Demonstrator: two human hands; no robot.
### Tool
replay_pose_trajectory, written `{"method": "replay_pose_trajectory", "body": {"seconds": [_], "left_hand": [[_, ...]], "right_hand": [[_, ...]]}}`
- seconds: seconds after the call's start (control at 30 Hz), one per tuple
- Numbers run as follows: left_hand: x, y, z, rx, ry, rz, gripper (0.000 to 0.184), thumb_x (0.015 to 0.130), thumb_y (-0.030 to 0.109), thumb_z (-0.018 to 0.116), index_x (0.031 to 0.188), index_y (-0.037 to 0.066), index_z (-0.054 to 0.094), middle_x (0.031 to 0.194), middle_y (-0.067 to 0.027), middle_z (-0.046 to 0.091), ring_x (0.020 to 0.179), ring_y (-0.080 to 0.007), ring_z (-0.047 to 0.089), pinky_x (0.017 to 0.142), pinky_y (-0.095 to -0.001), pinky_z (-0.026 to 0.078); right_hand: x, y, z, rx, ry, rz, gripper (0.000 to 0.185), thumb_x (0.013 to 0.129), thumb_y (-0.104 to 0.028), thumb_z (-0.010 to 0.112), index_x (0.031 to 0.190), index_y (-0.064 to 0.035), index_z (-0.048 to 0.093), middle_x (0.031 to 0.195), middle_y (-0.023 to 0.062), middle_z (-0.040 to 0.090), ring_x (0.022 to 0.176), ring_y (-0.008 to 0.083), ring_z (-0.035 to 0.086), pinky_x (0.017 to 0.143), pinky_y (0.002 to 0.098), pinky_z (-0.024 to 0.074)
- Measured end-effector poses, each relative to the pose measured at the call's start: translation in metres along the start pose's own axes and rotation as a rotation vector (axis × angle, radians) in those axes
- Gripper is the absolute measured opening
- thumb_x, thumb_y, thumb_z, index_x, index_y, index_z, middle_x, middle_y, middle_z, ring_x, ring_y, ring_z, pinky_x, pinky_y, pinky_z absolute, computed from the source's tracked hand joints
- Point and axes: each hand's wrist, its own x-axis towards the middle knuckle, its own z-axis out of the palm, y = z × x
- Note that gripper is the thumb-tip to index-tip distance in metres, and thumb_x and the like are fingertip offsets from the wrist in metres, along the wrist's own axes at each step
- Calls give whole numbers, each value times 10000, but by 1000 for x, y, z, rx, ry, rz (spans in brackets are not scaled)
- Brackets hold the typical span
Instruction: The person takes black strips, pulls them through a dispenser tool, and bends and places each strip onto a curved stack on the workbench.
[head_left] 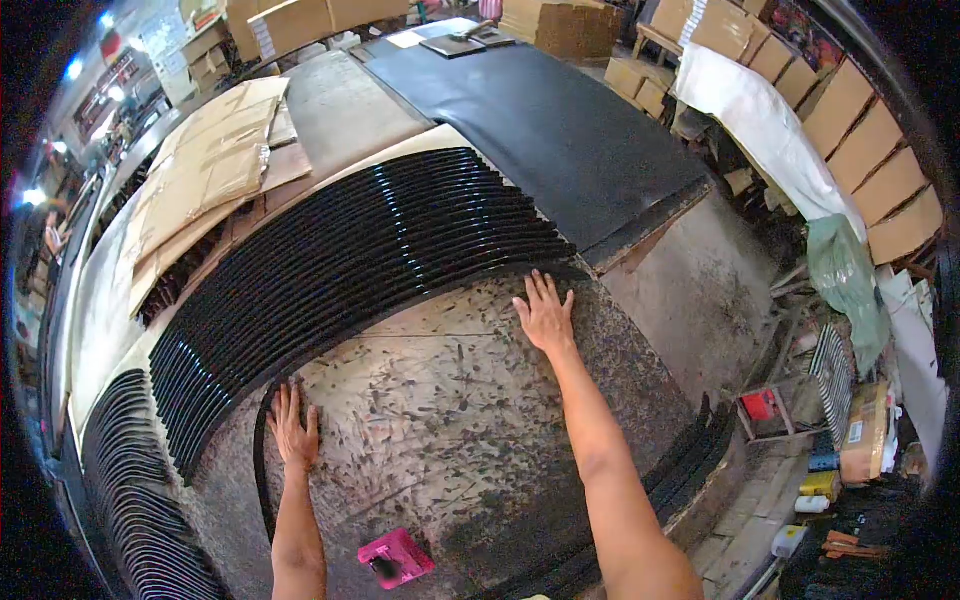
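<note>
Many long black strips (330, 245) lie side by side across the worktable (420, 400), bowed by the wide lens. My left hand (294, 432) rests with fingers spread near the left part of the closest strip. Beside it, a black strip end (261, 465) curves down toward me. Further right, my right hand (546, 316) is flat with fingers apart, its fingertips at the edge of the nearest strip. A pink object (398, 556) with a dark round part lies on the table between my forearms; its kind is unclear.
More black strips (140, 490) are stacked at the left, with flattened cardboard (205, 160) behind. A black sheet (540, 120) covers the far table. At right are cardboard boxes (865, 150), a green plastic bag (845, 280) and a small stand (775, 410). Dark strips (690, 455) lie along the right edge.
</note>
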Motion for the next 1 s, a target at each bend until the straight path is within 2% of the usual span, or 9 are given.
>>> {"method": "replay_pose_trajectory", "body": {"seconds": [0.23,0.47,0.5,0.6,0.63,0.77,0.87,1.0], "left_hand": [[1,-3,5,-4,53,48,618,1010,396,505,1563,156,367,1647,-92,283,1519,-334,235,1207,-594,147],[-1,-3,5,3,51,35,633,1006,411,514,1569,170,356,1645,-88,289,1516,-346,238,1212,-582,150],[0,-1,5,-1,51,37,634,1006,413,514,1571,175,353,1645,-87,290,1515,-348,239,1213,-579,151],[0,-3,8,-6,68,47,630,1010,408,510,1576,188,345,1646,-82,288,1513,-352,241,1216,-571,153],[0,-2,8,6,56,23,628,1012,410,508,1577,193,342,1645,-78,291,1512,-352,245,1216,-569,151],[0,0,6,-27,65,44,637,1009,439,511,1571,181,356,1640,-89,301,1512,-358,245,1212,-577,154],[2,-8,13,-36,83,56,638,1009,449,511,1566,175,367,1635,-105,309,1512,-364,244,1207,-587,153],[2,-9,15,-33,89,54,636,1005,438,526,1564,177,372,1632,-112,314,1509,-369,251,1204,-593,153]], "right_hand": [[6,40,-4,-10,64,67,612,1054,-462,389,1500,-44,408,1567,130,408,1471,318,338,1171,671,184],[13,73,-5,97,168,259,608,1052,-467,406,1486,-43,432,1573,142,401,1472,305,343,1188,632,192],[15,75,-8,218,244,299,579,1024,-390,514,1466,-23,445,1528,162,462,1436,331,397,1195,560,239],[27,80,-17,785,487,460,591,970,-292,616,1451,-1,438,1472,175,525,1383,353,459,1181,485,291],[29,81,-18,780,532,439,653,934,-241,659,1483,-27,379,1467,154,536,1341,337,503,1108,429,395],[30,81,-11,736,612,402,709,878,-173,680,1493,-45,352,1455,84,568,1327,334,517,1112,446,391],[33,80,-13,754,617,388,740,822,-156,697,1464,-2,364,1434,154,577,1309,353,534,1121,426,369],[33,78,-16,711,598,355,745,801,-144,715,1447,-8,372,1411,134,602,1317,347,533,1109,414,384]]}}
